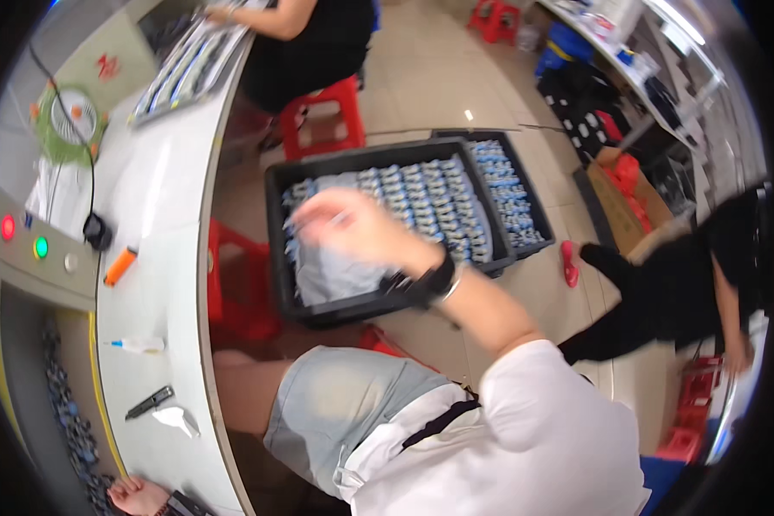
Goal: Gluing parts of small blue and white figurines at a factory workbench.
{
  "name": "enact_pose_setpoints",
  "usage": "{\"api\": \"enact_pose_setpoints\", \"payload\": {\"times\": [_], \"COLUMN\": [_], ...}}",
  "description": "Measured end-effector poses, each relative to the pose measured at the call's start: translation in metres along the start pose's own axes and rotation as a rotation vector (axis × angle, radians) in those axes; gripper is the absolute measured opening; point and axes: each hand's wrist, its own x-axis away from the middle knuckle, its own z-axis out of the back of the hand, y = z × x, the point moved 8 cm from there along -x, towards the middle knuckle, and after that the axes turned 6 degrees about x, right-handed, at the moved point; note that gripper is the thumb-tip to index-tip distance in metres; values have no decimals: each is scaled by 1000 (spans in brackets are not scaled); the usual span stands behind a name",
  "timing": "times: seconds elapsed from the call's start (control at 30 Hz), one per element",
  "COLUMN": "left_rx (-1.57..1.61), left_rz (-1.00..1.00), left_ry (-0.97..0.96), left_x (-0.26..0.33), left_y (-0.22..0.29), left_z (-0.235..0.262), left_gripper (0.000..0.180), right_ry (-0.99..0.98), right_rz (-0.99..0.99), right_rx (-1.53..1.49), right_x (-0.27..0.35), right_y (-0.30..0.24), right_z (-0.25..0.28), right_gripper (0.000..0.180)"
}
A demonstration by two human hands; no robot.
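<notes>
My right hand [344, 225], smeared by motion, is over a black plastic crate [277, 193]. Whether its fingers grip anything cannot be made out. Rows of small grey-and-blue parts [417, 193] lie in the crate, and a crumpled grey sheet [340, 273] covers its near left part. At the lower left, my left hand [139, 497] is by the table's edge with its fingers curled in. Next to it, a line of similar small parts [64, 400] sits in the machine's channel. Anything inside those fingers is hidden.
On the white table [159, 297] lie an orange-handled tool [121, 267], a small white bottle [142, 345], a black cutter [150, 402] and a white piece [176, 420]. A second crate [525, 159] stands behind. Red stools [322, 116] and two other people [662, 284] are nearby.
</notes>
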Motion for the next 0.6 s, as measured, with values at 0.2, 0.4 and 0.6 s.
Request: {"api": "enact_pose_setpoints", "payload": {"times": [0.2,0.4,0.6], "left_rx": [-20,-132,-123], "left_rz": [-6,-55,68], "left_ry": [16,-23,-81], "left_x": [-2,4,4], "left_y": [-4,6,-4], "left_z": [3,-1,-10], "left_gripper": [28,30,31], "right_ry": [-138,-379,-663], "right_rz": [-426,-566,-498], "right_rx": [1251,1330,1497], "right_x": [72,61,-6], "right_y": [203,278,311], "right_z": [85,57,38], "right_gripper": [75,101,114]}}
